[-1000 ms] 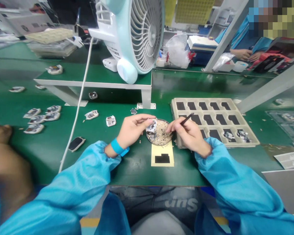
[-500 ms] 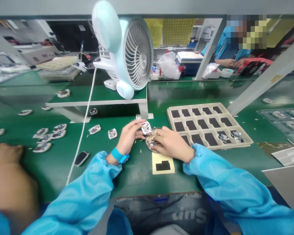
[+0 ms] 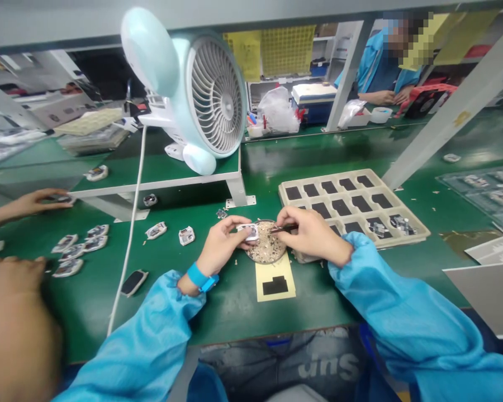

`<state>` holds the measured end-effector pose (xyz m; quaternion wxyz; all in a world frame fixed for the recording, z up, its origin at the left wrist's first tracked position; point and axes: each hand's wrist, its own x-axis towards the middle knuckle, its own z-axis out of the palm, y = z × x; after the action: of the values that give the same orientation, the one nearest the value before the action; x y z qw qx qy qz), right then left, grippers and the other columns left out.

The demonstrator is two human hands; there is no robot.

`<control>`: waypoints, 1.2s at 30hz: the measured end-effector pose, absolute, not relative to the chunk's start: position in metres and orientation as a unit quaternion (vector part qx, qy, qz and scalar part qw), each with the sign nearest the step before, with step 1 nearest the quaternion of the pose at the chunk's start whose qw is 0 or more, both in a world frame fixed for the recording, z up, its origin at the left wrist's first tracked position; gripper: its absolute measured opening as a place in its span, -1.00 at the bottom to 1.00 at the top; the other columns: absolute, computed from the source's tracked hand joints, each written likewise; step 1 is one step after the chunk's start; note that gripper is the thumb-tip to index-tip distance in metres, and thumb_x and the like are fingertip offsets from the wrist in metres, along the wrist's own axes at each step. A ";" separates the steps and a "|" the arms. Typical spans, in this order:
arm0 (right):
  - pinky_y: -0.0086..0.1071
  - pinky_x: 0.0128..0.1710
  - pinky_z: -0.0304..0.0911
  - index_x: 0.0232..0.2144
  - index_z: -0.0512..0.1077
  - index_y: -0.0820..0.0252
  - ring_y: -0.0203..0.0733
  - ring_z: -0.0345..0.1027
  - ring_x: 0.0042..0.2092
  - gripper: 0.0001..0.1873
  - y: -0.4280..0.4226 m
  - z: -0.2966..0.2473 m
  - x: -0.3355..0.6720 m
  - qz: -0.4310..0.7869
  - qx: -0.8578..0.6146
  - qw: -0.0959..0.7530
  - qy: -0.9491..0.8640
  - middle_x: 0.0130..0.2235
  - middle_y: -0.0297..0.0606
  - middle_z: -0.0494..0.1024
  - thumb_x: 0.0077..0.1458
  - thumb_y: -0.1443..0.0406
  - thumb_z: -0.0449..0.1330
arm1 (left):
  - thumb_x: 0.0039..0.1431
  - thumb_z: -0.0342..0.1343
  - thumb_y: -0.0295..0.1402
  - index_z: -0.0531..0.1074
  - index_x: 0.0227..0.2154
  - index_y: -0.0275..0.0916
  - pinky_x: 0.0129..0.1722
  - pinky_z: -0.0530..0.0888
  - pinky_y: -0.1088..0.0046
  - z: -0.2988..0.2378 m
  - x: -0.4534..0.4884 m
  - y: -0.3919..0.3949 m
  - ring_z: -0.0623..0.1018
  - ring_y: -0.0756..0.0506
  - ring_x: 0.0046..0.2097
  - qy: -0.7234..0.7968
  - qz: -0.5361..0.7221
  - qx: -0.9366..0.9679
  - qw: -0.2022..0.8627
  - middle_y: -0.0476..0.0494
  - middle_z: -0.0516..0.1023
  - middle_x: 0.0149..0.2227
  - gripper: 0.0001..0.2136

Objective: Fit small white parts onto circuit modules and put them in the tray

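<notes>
My left hand (image 3: 224, 243), with a blue band at the wrist, pinches a small white plastic housing (image 3: 251, 231) over the left rim of a round dish (image 3: 266, 261). Small beige and dark bits fill that dish. My right hand (image 3: 308, 233) is closed on dark, thin tweezers (image 3: 284, 228), their tips pointing left above the dish. Just below the dish lies a yellow sheet (image 3: 275, 268) bearing a black cut-out shape. Behind my right hand a beige compartment tray (image 3: 352, 188) holds black pads, with metal parts in two front pockets.
A pale blue fan (image 3: 218, 95) stands on a raised shelf (image 3: 159, 181), its white cable (image 3: 128, 251) running down the bench. Several white housings (image 3: 81, 245) lie left. Another person's hand (image 3: 46, 204) touches a part there; a blurred arm (image 3: 17, 312) is nearer. A person (image 3: 381, 67) sits opposite.
My right hand has lifted away from the dish and moved right, uncovering its contents. The housing in my left hand has tilted flatter and lower. Another person's hand has appeared at left.
</notes>
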<state>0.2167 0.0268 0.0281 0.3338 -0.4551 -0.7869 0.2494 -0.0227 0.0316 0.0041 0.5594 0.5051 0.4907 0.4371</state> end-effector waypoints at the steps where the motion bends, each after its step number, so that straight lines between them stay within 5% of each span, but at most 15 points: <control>1: -0.34 -0.20 0.32 -0.26 0.46 0.10 -0.19 0.51 -0.21 -0.85 0.028 0.028 0.219 0.252 -0.461 0.344 -0.779 -0.26 -0.36 0.63 0.08 0.32 0.32 | -0.01 0.45 -0.18 0.48 -0.17 -0.33 -0.46 0.63 0.45 0.003 -0.021 0.031 0.66 -0.11 -0.40 0.489 0.432 0.504 0.566 -0.17 0.61 -0.25 -0.57; 9: -0.37 -0.24 0.34 -0.31 0.61 0.17 -0.21 0.48 -0.25 -0.82 0.019 0.039 0.213 0.374 -0.416 0.363 -0.745 -0.30 -0.28 0.61 0.18 0.17 0.31 | 0.07 0.42 -0.20 0.57 -0.12 -0.31 -0.51 0.52 0.57 -0.001 -0.016 0.024 0.62 -0.05 -0.42 0.470 0.418 0.537 0.562 -0.14 0.64 -0.35 -0.62; 16: -0.41 -0.41 0.28 -0.40 0.63 0.24 -0.32 0.36 -0.44 -0.68 0.012 0.041 0.207 0.490 -0.437 0.339 -0.674 -0.46 -0.31 0.58 0.13 0.07 0.35 | 0.18 0.33 -0.16 0.64 -0.17 -0.28 -0.51 0.48 0.55 -0.002 -0.011 0.020 0.49 0.04 -0.49 0.461 0.474 0.526 0.536 -0.18 0.66 -0.25 -0.71; 23: -0.44 -0.42 0.24 -0.38 0.67 0.21 -0.32 0.36 -0.41 -0.69 0.015 0.031 0.199 0.499 -0.419 0.340 -0.678 -0.44 -0.31 0.60 0.13 0.07 0.36 | 0.30 0.22 -0.21 0.65 -0.07 -0.21 -0.44 0.46 0.53 0.009 -0.014 0.008 0.46 0.05 -0.46 0.390 0.477 0.554 0.559 -0.19 0.66 -0.11 -0.74; 36: -0.43 -0.46 0.20 -0.41 0.63 0.25 -0.33 0.30 -0.45 -0.60 0.020 0.027 0.204 0.517 -0.451 0.334 -0.646 -0.47 -0.28 0.55 0.06 0.00 0.37 | 0.24 0.29 -0.39 0.52 0.11 -0.16 0.12 0.51 0.38 0.005 -0.019 0.006 0.58 -0.16 0.11 0.313 0.474 0.636 0.523 -0.21 0.58 0.12 -0.62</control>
<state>0.2042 0.0197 0.0275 0.3340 -0.4507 -0.6464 0.5172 -0.0185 0.0061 0.0046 0.5227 0.6356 0.3126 0.4744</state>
